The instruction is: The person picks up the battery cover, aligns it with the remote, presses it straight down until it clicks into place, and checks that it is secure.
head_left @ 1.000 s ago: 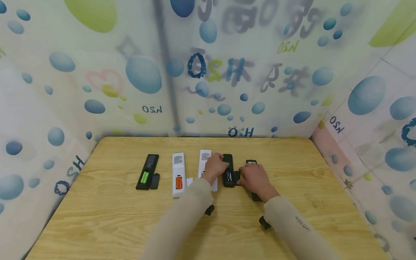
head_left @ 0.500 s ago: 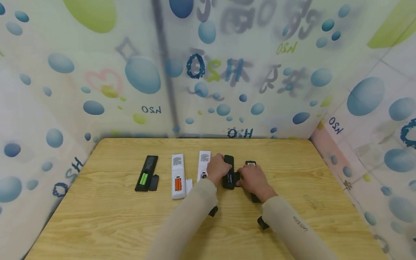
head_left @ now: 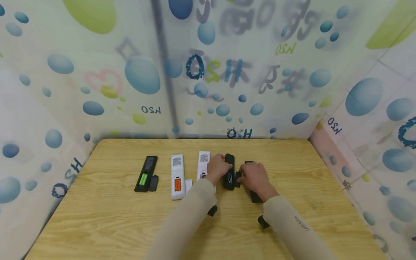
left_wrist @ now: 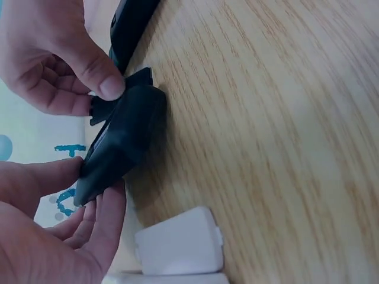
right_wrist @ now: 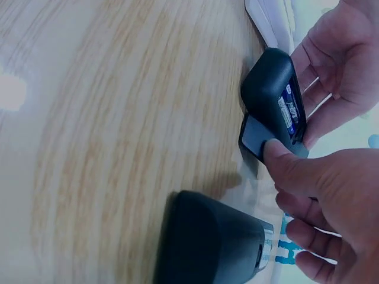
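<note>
My left hand point(head_left: 218, 169) grips a black remote control point(head_left: 229, 180) by its side, thumb across from the fingers. The remote is tilted up on the table, its battery bay facing my right hand. In the right wrist view, dark blue batteries point(right_wrist: 288, 109) lie in that bay. My right hand point(head_left: 256, 177) pinches a small black battery cover point(right_wrist: 256, 135) between thumb and fingers, close beside the remote. From the left wrist, the cover point(left_wrist: 141, 78) appears just past the remote's edge. Beneath my right hand lies a second black remote point(head_left: 256, 197), partly hidden.
To the left lie a black remote point(head_left: 151, 164) with green batteries, its cover point(head_left: 153, 183), and a white remote point(head_left: 177, 164) with orange batteries beside a white cover point(head_left: 189, 185). Another white remote point(head_left: 204, 157) is partly behind my left hand. A patterned wall point(head_left: 130, 119) stands behind the table.
My left hand has tilted the black remote up on its side. The right hand has shifted slightly right with the cover, opening a small gap from the remote.
</note>
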